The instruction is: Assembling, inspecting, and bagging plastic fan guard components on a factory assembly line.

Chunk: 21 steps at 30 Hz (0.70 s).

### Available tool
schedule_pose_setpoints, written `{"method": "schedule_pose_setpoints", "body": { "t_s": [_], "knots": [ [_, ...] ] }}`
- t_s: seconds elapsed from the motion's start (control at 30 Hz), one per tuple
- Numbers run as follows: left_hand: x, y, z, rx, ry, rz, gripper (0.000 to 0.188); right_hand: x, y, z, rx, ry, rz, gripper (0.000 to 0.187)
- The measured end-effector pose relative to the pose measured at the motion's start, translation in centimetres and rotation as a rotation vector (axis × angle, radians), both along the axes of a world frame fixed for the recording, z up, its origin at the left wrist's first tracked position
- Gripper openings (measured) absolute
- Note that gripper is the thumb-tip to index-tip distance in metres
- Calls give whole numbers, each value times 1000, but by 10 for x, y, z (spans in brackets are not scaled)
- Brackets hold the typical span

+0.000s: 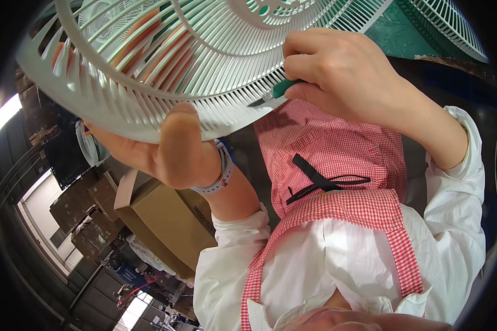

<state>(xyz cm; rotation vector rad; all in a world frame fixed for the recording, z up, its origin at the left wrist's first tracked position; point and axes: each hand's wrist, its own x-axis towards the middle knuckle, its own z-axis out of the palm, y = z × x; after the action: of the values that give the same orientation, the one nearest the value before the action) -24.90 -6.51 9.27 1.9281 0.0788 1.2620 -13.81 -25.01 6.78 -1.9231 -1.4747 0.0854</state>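
Both hands at a white slatted fan grille (143, 118), a green-handled trimming knife (284, 88) at its rim.
The left hand (176, 151), with a pale wristband (225, 171), grips the rim, thumb in front, fingers behind the slats; the right hand (339, 69) holds the knife, above a red gingham apron (342, 212). A cardboard box (168, 220) stands at lower left.

Head camera: sat at the left of a side-by-side pair on the wearer's head, upright, wide fisheye.
Apron (339, 208) and shirt (312, 259): lay under the lens, which faced steeply down the wearer's front.
Fan cover (221, 91): loomed close, cropped by the top edge.
Left hand (174, 146) and right hand (342, 69): appeared close too, on their own sides.
Cardboard box (168, 220): stood farther off, picture-left.
Rim: was round and dark, straight edges bending toward it.
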Motion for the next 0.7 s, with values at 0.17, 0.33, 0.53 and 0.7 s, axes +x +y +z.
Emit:
{"method": "schedule_pose_setpoints", "body": {
  "t_s": [0.17,0.33,0.53,0.7],
  "knots": [
    [-3,1,1,12,-8,21,80,-1,0,0,-33,24,-6,20],
    [-4,2,0,20,-11,32,81,1,1,0,-53,53,5,20],
    [-7,3,3,23,-7,42,82,0,0,-7,-54,146,12,19],
    [-8,0,-2,29,0,49,83,-2,1,-18,-41,219,-2,20]
  ]
}}
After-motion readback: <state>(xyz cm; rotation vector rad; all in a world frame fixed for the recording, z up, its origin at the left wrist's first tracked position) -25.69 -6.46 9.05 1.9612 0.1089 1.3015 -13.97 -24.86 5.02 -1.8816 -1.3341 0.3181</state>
